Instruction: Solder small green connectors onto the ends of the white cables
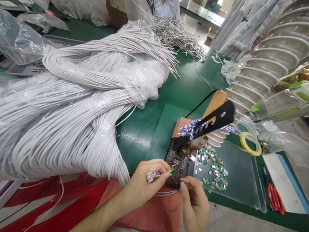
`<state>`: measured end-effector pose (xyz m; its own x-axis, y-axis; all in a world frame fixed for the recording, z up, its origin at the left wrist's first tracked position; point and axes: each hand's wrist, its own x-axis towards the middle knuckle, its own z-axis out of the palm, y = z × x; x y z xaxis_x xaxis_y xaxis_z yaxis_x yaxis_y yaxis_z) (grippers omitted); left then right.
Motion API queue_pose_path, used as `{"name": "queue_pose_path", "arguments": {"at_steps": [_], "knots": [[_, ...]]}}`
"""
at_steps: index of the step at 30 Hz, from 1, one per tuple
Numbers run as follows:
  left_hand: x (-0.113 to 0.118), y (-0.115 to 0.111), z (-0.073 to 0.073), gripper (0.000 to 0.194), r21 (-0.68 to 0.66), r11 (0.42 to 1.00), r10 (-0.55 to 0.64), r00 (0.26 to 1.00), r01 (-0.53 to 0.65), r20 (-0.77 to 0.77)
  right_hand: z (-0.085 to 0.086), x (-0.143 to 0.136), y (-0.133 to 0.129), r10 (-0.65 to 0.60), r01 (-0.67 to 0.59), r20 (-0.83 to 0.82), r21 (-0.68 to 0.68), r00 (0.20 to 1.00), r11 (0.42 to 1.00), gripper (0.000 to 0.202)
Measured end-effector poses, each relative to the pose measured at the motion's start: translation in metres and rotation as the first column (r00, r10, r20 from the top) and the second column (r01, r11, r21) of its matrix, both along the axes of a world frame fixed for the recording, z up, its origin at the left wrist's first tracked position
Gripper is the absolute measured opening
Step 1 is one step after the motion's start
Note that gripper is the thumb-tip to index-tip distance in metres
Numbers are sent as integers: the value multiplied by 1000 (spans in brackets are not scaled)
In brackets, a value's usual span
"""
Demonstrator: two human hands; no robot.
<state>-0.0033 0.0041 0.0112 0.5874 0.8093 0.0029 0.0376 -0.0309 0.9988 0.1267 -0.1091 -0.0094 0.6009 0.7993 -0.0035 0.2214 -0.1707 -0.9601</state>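
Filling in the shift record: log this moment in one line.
left hand: holds white round cables | right hand: pinching, contents unclear | nearby: green-and-silver rectangular boards

**No Legible Lettering in My View**

From my end of the feed, I can read no words, brands, numbers or signs. At 3 o'clock, a clear container (pixel 280 103) bears a small bright-green mark (pixel 254 108), too blurred for me to make out. At 11 o'clock, a brown box (pixel 113 16) shows a pale patch (pixel 118 4) whose content I cannot read. At 4 o'clock, the green-and-silver pieces (pixel 213 169) are too small for me to tell any print.
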Motion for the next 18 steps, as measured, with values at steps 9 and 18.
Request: {"name": "queue_pose_path", "arguments": {"at_steps": [9,18], "knots": [[-11,-14,-7,21,-16,991,-135,991,135,-5,8,1,3,198,-201,124,13,972,980,6],[-17,-34,-24,37,-74,978,-190,981,193,44,15,31,-24,195,-213,282,36,940,976,17]]}}
